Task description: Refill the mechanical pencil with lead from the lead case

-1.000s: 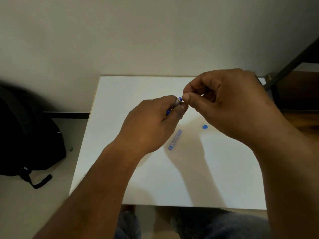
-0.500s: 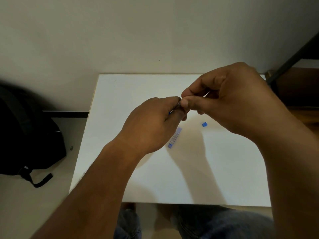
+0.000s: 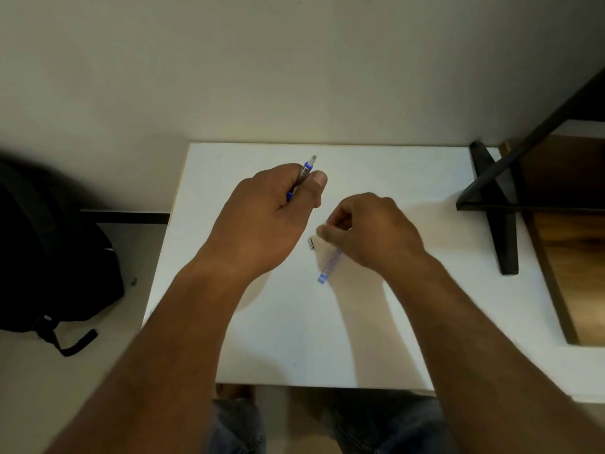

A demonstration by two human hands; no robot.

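My left hand grips the mechanical pencil in a fist above the white table. Its back end, with a blue ring and a pale eraser stub, points up and away from me. My right hand is low over the table with its fingers curled together. A small silver pencil cap is right at its fingertips; whether they touch it is blurred. The clear blue lead case lies on the table, partly under my right hand. The case's small blue cap is hidden.
A black backpack sits on the floor to the left. A dark metal frame and a wooden surface stand at the table's right edge. A plain wall rises behind, and my knees show below the front edge.
My hands were together at the pencil's back end. Now my right hand has dropped to the table with the silver cap, and my left has lifted the pencil back and left, eraser exposed.
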